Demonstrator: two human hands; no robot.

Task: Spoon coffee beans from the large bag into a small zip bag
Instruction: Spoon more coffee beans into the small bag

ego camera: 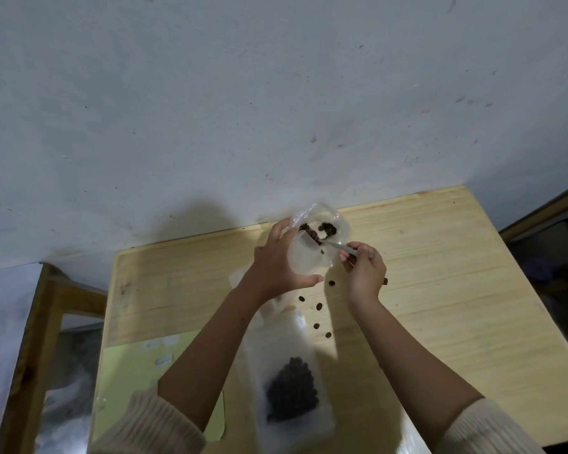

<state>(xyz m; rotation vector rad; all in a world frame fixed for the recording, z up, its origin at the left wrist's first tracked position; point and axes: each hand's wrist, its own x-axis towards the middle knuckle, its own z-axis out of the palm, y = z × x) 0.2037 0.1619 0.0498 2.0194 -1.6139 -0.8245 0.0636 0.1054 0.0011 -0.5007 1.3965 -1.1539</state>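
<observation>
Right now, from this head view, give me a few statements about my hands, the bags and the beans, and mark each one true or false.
1. The left hand holds the small zip bag. True.
2. The right hand is empty. False: it grips a spoon whose loaded end is at the mouth of the small zip bag.
3. Loose coffee beans lie on the table. True.
4. The large bag stands upright. False: it lies flat on the table, a dark heap of beans inside.
5. The small zip bag has nothing in it. False: dark beans show through its clear plastic.
</observation>
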